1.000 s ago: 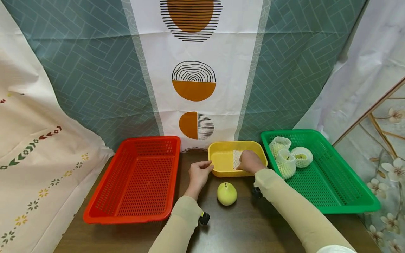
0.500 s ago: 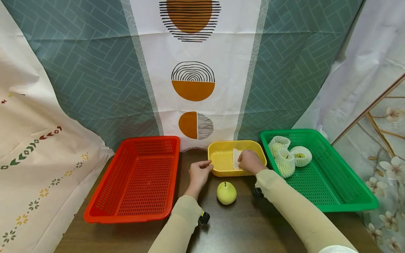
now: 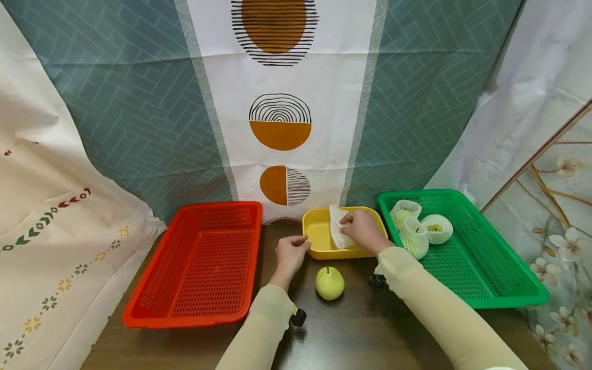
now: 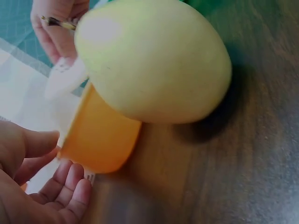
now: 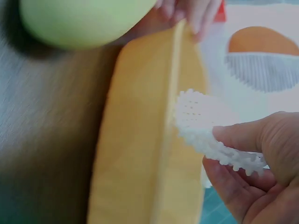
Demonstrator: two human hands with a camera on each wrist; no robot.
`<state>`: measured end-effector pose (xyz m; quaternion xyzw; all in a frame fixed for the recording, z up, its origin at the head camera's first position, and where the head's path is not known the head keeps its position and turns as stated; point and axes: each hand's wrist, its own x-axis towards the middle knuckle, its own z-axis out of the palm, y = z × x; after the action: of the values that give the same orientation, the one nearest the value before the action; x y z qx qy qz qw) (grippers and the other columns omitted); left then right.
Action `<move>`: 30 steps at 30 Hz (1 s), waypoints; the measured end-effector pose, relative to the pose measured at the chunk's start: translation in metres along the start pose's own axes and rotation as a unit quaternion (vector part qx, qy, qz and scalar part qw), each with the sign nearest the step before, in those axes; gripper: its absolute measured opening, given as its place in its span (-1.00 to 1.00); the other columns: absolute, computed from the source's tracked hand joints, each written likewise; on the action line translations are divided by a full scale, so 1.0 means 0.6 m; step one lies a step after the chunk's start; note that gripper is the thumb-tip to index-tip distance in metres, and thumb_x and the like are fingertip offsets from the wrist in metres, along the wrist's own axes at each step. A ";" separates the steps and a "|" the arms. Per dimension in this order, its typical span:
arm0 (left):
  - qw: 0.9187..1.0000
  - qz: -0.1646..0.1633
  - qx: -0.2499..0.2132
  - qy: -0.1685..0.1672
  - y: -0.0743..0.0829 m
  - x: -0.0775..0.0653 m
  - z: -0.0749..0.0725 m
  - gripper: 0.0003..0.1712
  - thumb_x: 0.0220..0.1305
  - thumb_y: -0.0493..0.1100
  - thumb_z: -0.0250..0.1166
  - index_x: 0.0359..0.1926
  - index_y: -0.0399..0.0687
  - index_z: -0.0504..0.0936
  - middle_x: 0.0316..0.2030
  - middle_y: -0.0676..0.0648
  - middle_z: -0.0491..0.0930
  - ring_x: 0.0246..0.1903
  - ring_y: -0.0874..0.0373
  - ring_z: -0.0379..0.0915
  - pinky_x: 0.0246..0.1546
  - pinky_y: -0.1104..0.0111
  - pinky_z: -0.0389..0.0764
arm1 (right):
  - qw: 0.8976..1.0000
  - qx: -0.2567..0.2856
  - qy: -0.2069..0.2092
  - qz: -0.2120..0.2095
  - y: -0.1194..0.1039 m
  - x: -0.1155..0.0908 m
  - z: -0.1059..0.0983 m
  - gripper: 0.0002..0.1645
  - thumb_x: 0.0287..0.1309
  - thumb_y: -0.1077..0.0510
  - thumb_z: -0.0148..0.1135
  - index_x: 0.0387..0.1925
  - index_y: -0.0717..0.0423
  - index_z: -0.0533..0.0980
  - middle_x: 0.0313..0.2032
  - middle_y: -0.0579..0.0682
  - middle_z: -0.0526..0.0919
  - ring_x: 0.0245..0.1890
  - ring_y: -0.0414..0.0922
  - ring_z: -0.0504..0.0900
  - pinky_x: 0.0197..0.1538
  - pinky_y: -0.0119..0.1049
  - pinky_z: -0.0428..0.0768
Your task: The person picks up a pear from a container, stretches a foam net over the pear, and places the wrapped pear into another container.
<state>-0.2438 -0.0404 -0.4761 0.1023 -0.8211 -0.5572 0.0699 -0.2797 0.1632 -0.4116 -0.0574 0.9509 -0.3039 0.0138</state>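
My right hand (image 3: pixel 365 229) pinches a white foam fruit net (image 3: pixel 339 228) between thumb and fingers, over the yellow basket (image 3: pixel 319 252). In the right wrist view the foam net (image 5: pixel 201 116) appears flattened, its bumpy edge beside the basket's rim. My left hand (image 3: pixel 290 256) is at the basket's left end, thumb and index finger pinching its rim; the other fingers (image 4: pixel 74 177) are loosely bent. A bare yellow-green pear (image 3: pixel 330 283), stem up, stands on the table in front of the basket, between both forearms.
A red basket (image 3: pixel 252 288) is on the left. On the right, a green basket (image 3: pixel 504 295) holds several pears in foam nets (image 3: pixel 414 239). Patterned cloth (image 3: pixel 287 185) hangs behind the dark wooden table (image 3: pixel 351 334).
My right hand has lifted the foam net up from inside the yellow basket, and more of the net shows. My left hand and the bare pear have stayed in place.
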 end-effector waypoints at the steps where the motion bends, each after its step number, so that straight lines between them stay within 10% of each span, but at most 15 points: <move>1: 1.000 0.000 0.002 -0.001 0.003 0.000 -0.001 -0.78 0.04 -0.11 0.41 -0.23 -0.01 0.75 -0.34 0.01 0.70 -0.23 0.11 0.53 -0.22 0.30 0.57 | 1.000 0.005 0.008 -0.010 -0.007 -0.004 -0.004 -0.78 0.06 0.12 0.33 -0.21 0.05 0.67 -0.12 -0.01 0.69 -0.06 -0.04 0.57 0.05 -0.07 0.55; 9: 1.000 0.008 -0.023 0.010 0.047 -0.016 -0.017 -0.64 0.13 0.20 0.28 -0.27 0.08 0.73 -0.35 0.01 0.67 -0.29 0.13 0.52 -0.26 0.31 0.54 | 0.996 0.046 0.052 -0.053 -0.047 -0.039 -0.014 -0.75 0.03 0.03 0.37 -0.20 -0.06 0.67 -0.11 -0.09 0.69 -0.16 -0.10 0.59 -0.04 -0.13 0.60; 15: 0.992 0.014 -0.087 -0.091 0.083 -0.036 -0.027 -0.38 0.03 0.43 0.20 -0.20 0.05 0.69 -0.31 -0.07 0.65 -0.26 0.02 0.56 -0.20 0.16 0.60 | 0.991 0.076 0.068 -0.083 -0.064 -0.061 -0.008 -0.69 0.01 -0.05 0.37 -0.17 -0.09 0.66 -0.14 -0.14 0.69 -0.16 -0.13 0.61 -0.04 -0.15 0.61; 20: 0.985 0.035 -0.115 -0.125 0.096 -0.049 -0.032 -0.53 0.08 0.27 0.29 -0.26 0.00 0.71 -0.41 -0.01 0.59 -0.36 0.11 0.52 -0.28 0.26 0.62 | 0.987 0.088 0.073 -0.112 -0.071 -0.072 -0.002 -0.67 0.01 -0.09 0.35 -0.16 -0.11 0.66 -0.14 -0.18 0.69 -0.16 -0.17 0.59 -0.05 -0.18 0.62; 30: 0.989 0.059 -0.115 -0.074 0.101 -0.054 -0.042 -0.70 0.17 0.05 0.30 -0.21 -0.05 0.71 -0.35 -0.06 0.65 -0.39 0.19 0.52 -0.40 0.40 0.60 | 0.984 0.117 0.067 -0.117 -0.070 -0.089 -0.003 -0.66 0.03 -0.11 0.34 -0.12 -0.15 0.62 -0.11 -0.15 0.67 -0.19 -0.15 0.62 -0.17 -0.28 0.65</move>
<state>-0.2122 -0.0333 -0.4104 0.0037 -0.7589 -0.6491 0.0525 -0.2228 0.1364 -0.3865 -0.1458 0.8944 -0.4156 -0.0786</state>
